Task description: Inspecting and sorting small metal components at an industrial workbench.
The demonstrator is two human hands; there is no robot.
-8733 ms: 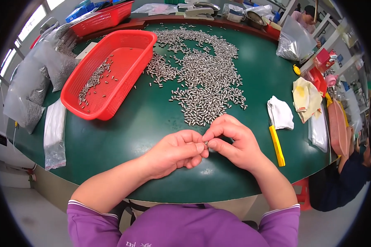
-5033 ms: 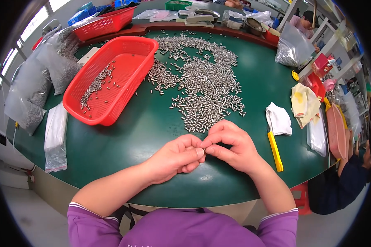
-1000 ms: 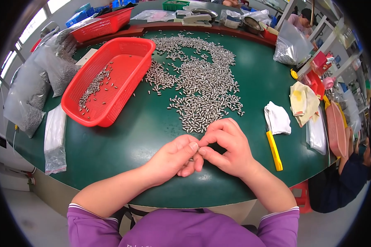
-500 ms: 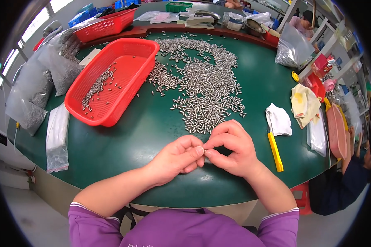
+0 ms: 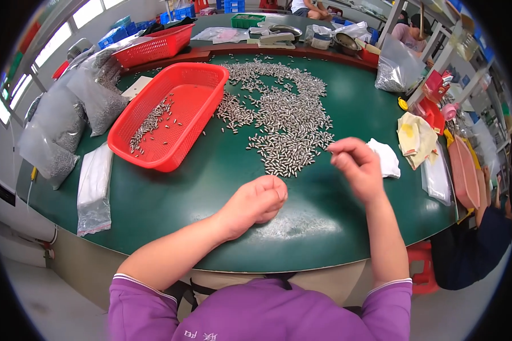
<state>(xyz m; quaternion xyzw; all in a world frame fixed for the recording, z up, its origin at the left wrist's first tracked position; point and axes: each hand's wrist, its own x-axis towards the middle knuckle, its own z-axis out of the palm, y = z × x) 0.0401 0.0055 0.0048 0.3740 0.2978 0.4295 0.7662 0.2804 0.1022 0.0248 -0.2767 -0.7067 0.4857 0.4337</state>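
My left hand is closed above the near part of the green table. Its fingers are curled in, and anything inside is hidden. Raised to the right, my right hand has its thumb and fingertips drawn together beside the pile's edge. Whatever they pinch is too small to name. Just beyond both hands spreads a heap of small silvery metal pieces, short and rounded. A red plastic basket at the left contains some similar pieces.
Clear bags filled with small pieces stand at the far left, beside a packet of white plastic bags. A white cloth lies behind my right hand, near a yellowish cloth. Another bag stands at the far right.
My hands were together, fingertips meeting; now they are apart. The right has moved up and right, while the left has closed further. The yellow-handled tool is now hidden behind my right forearm.
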